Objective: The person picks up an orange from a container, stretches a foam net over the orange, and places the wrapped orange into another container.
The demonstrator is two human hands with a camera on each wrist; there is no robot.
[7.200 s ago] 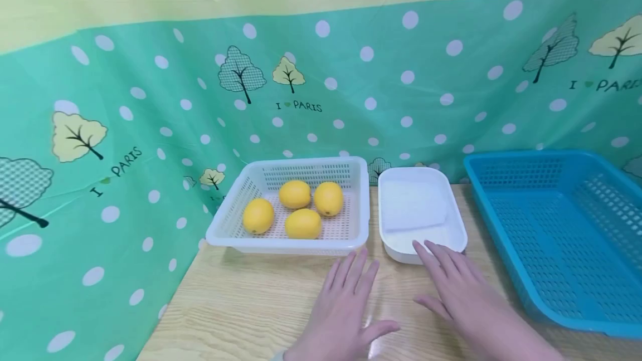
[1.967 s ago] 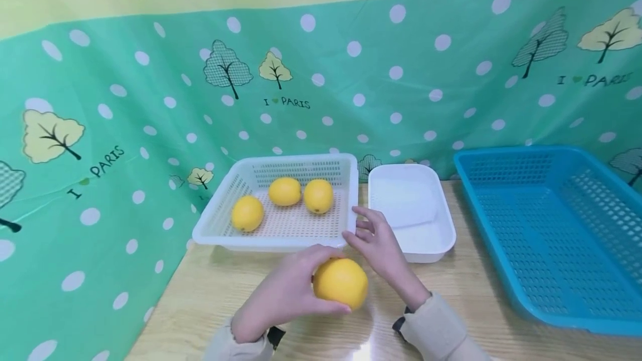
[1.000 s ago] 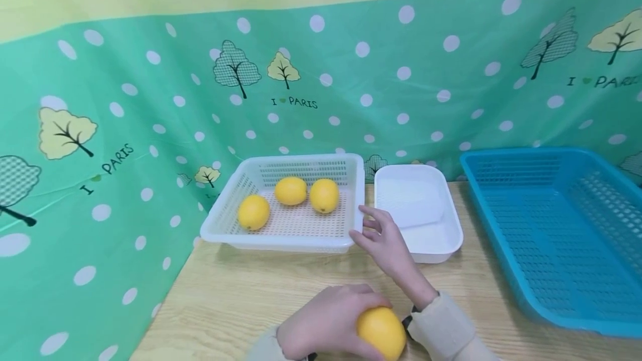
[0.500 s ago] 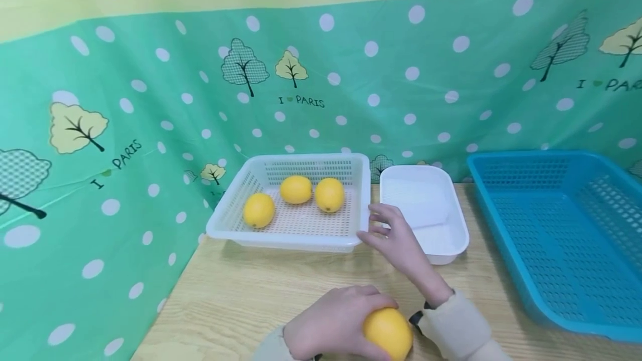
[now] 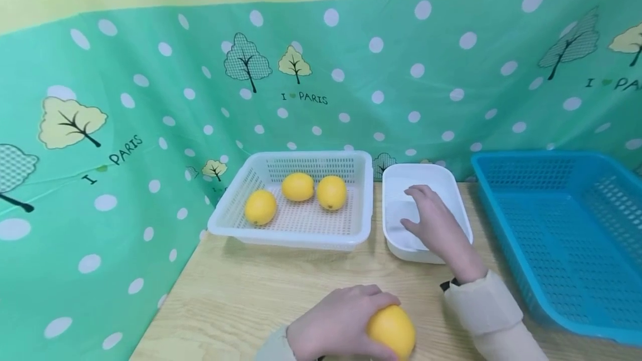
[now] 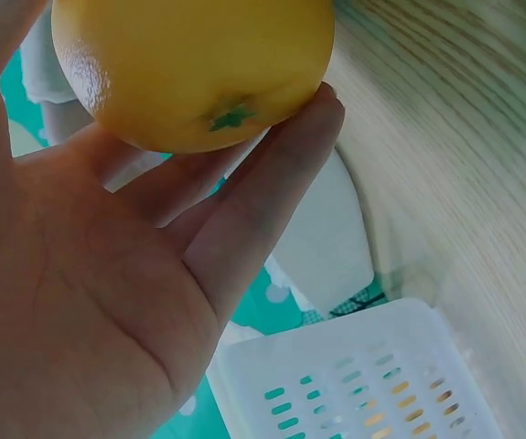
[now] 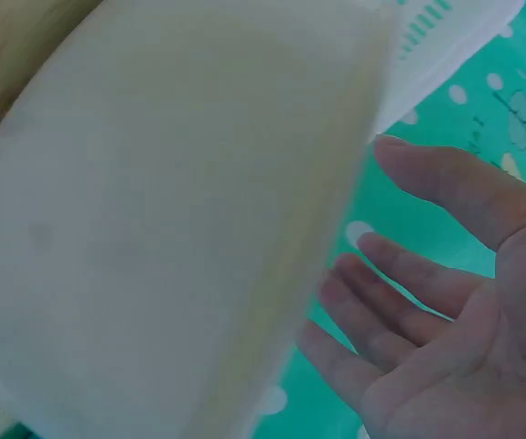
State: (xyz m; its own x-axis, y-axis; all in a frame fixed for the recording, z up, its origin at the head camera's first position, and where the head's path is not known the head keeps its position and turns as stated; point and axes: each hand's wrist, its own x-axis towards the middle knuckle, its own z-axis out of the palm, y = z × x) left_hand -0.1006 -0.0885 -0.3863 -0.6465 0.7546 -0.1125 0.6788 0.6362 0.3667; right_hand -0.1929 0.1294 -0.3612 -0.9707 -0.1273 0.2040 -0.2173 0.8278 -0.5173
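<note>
My left hand (image 5: 346,319) holds an orange (image 5: 393,330) low near the front of the table, thumb and fingers round its side. In the left wrist view the orange (image 6: 194,73) shows a small green star-shaped stem end by the fingertips. My right hand (image 5: 433,224) hovers over the small white tub (image 5: 411,252), fingers loosely bent and spread from the thumb. A flat white sheet (image 5: 399,217) lies in the tub, partly covered by that hand. The right wrist view shows nothing between the thumb and fingers of the right hand (image 7: 455,311), beside the tub's wall (image 7: 153,201).
A white slotted basket (image 5: 296,238) with three oranges (image 5: 261,207) stands back left of the tub. To the right is a large blue basket (image 5: 562,238). A green dotted curtain (image 5: 341,82) hangs behind and at the left of the wooden table (image 5: 225,294).
One orange has left the white basket, and my left hand has brought it down toward the table's front. My right hand has moved from the basket's right edge to over the tub.
</note>
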